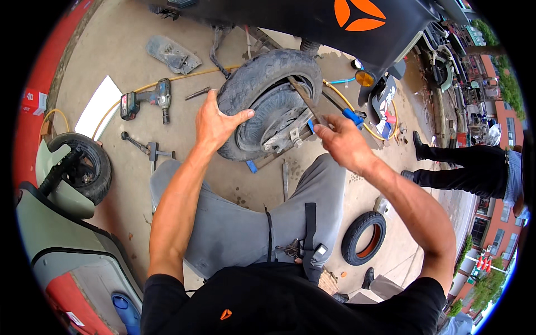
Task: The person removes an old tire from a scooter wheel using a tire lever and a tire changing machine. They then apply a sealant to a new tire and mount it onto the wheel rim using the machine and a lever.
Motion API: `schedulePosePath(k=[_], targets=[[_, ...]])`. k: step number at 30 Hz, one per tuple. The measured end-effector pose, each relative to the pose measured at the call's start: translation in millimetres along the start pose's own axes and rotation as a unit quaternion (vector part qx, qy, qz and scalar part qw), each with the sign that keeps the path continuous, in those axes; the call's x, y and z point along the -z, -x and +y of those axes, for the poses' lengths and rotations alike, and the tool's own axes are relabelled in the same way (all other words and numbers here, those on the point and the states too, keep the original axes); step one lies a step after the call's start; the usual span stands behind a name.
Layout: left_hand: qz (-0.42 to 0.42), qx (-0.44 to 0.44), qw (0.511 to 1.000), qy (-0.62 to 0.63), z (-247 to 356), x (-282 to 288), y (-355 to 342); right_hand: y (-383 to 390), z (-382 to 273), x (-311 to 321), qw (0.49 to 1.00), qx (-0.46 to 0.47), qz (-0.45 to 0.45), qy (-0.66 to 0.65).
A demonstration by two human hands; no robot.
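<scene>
In front of me stands a scooter wheel with a worn black tire (245, 81), tilted, its grey hub (273, 114) facing me. My left hand (215, 123) presses on the tire's left side, thumb stretched over the tread edge and the other fingers partly hidden behind it. A flat metal tire lever (304, 96) reaches from my right hand (341, 139) into the gap between tire and rim. The fingers of that hand are wrapped round the lever's lower end. A blue-handled tool (353, 116) lies just beyond my right hand.
A cordless impact wrench (151, 100) and a yellow hose (190, 77) lie on the floor to the left. Near my right knee is a loose tire (364, 238). The dark scooter body (279, 19) overhangs the wheel. Another person (463, 167) stands at the right; a scooter (84, 257) is parked left.
</scene>
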State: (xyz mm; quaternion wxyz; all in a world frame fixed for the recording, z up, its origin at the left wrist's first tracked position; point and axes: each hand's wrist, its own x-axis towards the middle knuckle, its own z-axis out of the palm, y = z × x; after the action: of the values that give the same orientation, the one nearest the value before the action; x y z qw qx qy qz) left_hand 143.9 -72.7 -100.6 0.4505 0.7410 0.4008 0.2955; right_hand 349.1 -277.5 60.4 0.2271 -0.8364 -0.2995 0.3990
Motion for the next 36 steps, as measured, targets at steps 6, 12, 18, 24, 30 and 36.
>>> schedulePosePath(k=[6,12,18,24,30,36], targets=[[-0.028,0.050,0.988,0.146,4,-3,21,13,41,-122,0.965,0.070,0.144,-0.208],[0.012,0.020,0.993,0.116,-25,-6,32,-8,41,-219,0.925,0.099,0.238,-0.281],[-0.001,0.036,0.990,0.135,-16,-2,29,-42,35,-274,0.880,0.091,0.311,-0.348],[-0.017,0.015,0.989,0.147,-10,-10,23,-75,67,-321,0.841,-0.042,0.278,-0.463],[-0.004,0.002,0.993,0.119,-30,-2,21,-69,91,-288,0.859,-0.150,0.051,-0.487],[-0.025,0.008,0.989,0.148,-20,-5,23,-76,119,-255,0.884,-0.134,-0.054,-0.445]])
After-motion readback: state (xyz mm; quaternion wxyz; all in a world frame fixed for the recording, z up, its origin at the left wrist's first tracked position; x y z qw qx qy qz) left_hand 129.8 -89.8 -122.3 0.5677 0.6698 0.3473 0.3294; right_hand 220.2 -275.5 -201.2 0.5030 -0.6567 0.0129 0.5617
